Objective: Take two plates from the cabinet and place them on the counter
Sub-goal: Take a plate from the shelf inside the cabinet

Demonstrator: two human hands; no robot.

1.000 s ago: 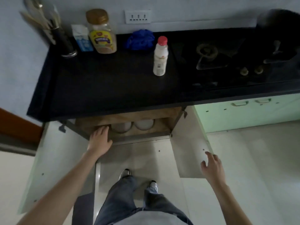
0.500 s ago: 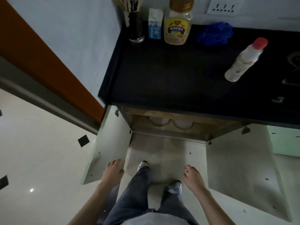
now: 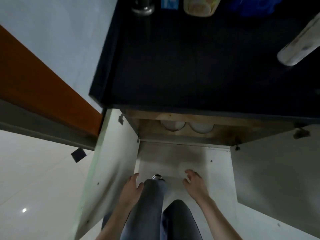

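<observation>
Head view, entries listed left to right.

1. Orange-brown door frame (image 3: 39,78), far left, against a pale wall. Light floor tiles lie below it, with one small dark square inlay (image 3: 78,155).
2. Left cabinet door (image 3: 110,163): white, swung open toward the person.
3. Left hand (image 3: 132,187): fingers straight and relaxed, holding nothing, just beside the left trouser leg (image 3: 150,205).
4. Shoe tip (image 3: 157,177): shows past the knee, on the floor before the cabinet.
5. Cabinet (image 3: 225,134): open, under the counter, wooden inside. Left plate (image 3: 173,125) and right plate (image 3: 201,128) sit side by side on its shelf. Both are white, with only their near rims showing below the counter's lip, and both are well apart from either hand.
6. Right hand (image 3: 195,184): fingers loosely curled, grasping nothing, held over the floor.
7. Counter (image 3: 190,66): black, above the cabinet. Along its far edge stand a utensil holder (image 3: 142,9), blue carton (image 3: 168,2), jar (image 3: 199,7) and blue cloth (image 3: 256,6).
8. Right cabinet door (image 3: 277,179): open.
9. White bottle (image 3: 301,44): on the counter at the right edge, blurred.
</observation>
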